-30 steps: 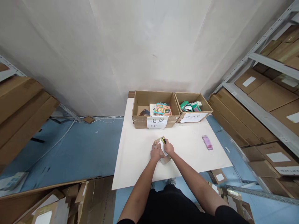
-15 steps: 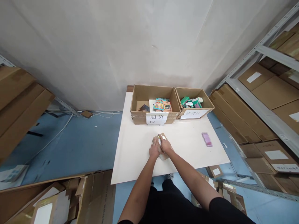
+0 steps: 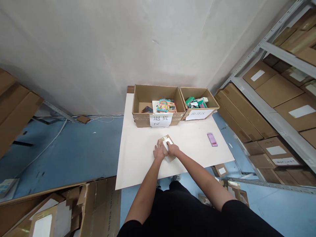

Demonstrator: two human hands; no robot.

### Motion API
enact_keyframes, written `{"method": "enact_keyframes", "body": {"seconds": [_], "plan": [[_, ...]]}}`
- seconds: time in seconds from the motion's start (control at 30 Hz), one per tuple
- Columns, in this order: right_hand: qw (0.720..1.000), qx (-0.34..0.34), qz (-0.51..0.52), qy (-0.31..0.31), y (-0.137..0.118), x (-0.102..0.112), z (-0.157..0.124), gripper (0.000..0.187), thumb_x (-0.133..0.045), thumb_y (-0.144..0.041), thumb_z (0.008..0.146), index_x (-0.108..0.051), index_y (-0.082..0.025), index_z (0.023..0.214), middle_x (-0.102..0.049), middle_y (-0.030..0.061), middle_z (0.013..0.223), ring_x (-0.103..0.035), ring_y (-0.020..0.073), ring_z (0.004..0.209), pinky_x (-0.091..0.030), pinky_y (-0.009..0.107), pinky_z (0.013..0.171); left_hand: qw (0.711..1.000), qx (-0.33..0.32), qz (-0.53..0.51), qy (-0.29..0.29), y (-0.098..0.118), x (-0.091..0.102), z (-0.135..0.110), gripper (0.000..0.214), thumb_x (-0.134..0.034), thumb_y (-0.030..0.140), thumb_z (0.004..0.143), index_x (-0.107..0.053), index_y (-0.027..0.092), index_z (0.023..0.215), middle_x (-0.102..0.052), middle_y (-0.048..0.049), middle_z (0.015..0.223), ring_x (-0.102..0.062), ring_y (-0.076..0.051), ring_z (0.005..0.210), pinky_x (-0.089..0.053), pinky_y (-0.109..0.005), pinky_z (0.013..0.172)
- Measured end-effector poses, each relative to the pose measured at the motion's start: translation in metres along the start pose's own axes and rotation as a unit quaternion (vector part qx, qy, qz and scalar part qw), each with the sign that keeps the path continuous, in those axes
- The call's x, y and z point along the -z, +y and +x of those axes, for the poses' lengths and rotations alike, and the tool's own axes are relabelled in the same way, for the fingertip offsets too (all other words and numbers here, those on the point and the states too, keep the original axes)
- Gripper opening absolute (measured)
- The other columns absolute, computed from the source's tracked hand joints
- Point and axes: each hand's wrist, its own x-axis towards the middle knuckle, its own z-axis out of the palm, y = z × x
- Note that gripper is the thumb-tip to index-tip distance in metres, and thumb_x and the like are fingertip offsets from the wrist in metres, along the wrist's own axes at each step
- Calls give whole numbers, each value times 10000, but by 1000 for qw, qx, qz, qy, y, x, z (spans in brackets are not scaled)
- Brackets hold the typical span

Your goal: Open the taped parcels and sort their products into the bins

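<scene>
A small brown cardboard parcel (image 3: pixel 167 139) with a white label lies on the white table (image 3: pixel 138 154). My left hand (image 3: pixel 158 152) rests on its left side, fingers curled against it. My right hand (image 3: pixel 172 149) lies over its near end, fingers closed around it. No tool shows in the right hand now.
Two open cardboard boxes stand at the table's far edge: the larger one (image 3: pixel 158 119) with a paper sign holds colourful packs, the smaller one (image 3: pixel 198 113) holds green and white packs. A purple item (image 3: pixel 212 139) lies at the right. Shelves of cartons (image 3: pixel 276 89) stand right; flattened cardboard (image 3: pixel 61 210) lies lower left.
The yellow-and-black tool seen in my right hand a second ago no longer shows. Both hands stay on the parcel; the view has shifted slightly to the right.
</scene>
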Motion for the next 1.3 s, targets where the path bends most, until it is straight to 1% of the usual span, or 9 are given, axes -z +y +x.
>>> {"method": "enact_keyframes", "body": {"seconds": [0.23, 0.47, 0.57, 0.63, 0.7, 0.9, 1.1, 1.2, 1.3], "plan": [[994, -38, 64, -75, 41, 5, -32, 508, -769, -284, 765, -609, -245, 1246, -760, 141, 1057, -709, 247, 507, -558, 365, 527, 1000, -4, 15, -17, 4, 4, 6, 1233, -795, 626, 718, -102, 369, 1706, 53, 3, 1808, -489, -387, 1387, -533, -468, 1030], [991, -76, 89, -61, 103, -35, -85, 478, -714, -188, 774, -660, -238, 1246, -741, 121, 920, -722, 274, 629, -572, 388, 616, 999, 7, 17, -39, -1, 5, 7, 1194, -765, 646, 748, -76, 429, 1698, 93, 50, 1801, -505, -391, 1375, -548, -470, 1017], [987, -83, 135, 13, 136, -44, -103, 488, -639, -236, 891, -599, -261, 1376, -711, 60, 794, -704, 238, 644, -554, 341, 677, 999, -8, 9, -36, -4, 2, 8, 1130, -741, 656, 779, -107, 452, 1691, 101, 42, 1801, -545, -377, 1341, -553, -469, 1019], [976, -92, 184, 70, 149, -45, -105, 555, -521, -291, 1007, -422, -294, 1553, -708, 22, 788, -692, 200, 627, -540, 302, 696, 1000, -10, 6, -17, 2, -4, 7, 1109, -727, 686, 788, -139, 430, 1693, 87, 10, 1805, -564, -368, 1325, -555, -453, 1022], [966, -110, 216, 92, 153, -44, -97, 596, -441, -369, 1072, -261, -298, 1636, -730, 19, 852, -703, 189, 640, -536, 290, 714, 1000, 2, 7, 13, 18, -16, 4, 1103, -693, 727, 808, -162, 362, 1703, 61, -60, 1806, -573, -371, 1326, -556, -447, 1030], [945, -182, 242, 127, 151, -29, -44, 805, -513, -551, 1030, -129, -205, 1648, -751, 117, 1136, -769, 264, 942, -558, 332, 811, 997, 50, 13, 51, 99, -60, 0, 1082, -569, 726, 906, -90, 196, 1718, -85, -235, 1771, -572, -389, 1359, -569, -460, 1033], [927, -182, 290, 152, 194, 1, -6, 850, -742, -442, 877, -292, -248, 1571, -684, 121, 1365, -697, 258, 1212, -549, 314, 924, 995, 93, 29, 28, 150, -75, -1, 1063, -448, 735, 957, -116, 48, 1696, -78, -349, 1731, -672, -390, 1206, -588, -470, 975], [923, -151, 316, 161, 225, 13, 0, 715, -766, -417, 864, -416, -258, 1466, -688, 96, 1344, -711, 241, 1153, -561, 287, 871, 995, 72, 67, 31, 164, -75, -8, 957, -479, 662, 981, -241, 43, 1672, -282, -337, 1677, -601, -412, 1310, -568, -472, 1003], [903, -149, 377, 140, 258, 18, -3, 392, -567, -470, 1011, -503, -232, 1315, -743, 62, 1112, -745, 193, 861, -557, 251, 692, 992, 27, 104, 68, 172, -71, -10, 711, -486, 570, 1011, -503, 109, 1553, -493, -265, 1560, -474, -413, 1442, -498, -503, 1110]]}}
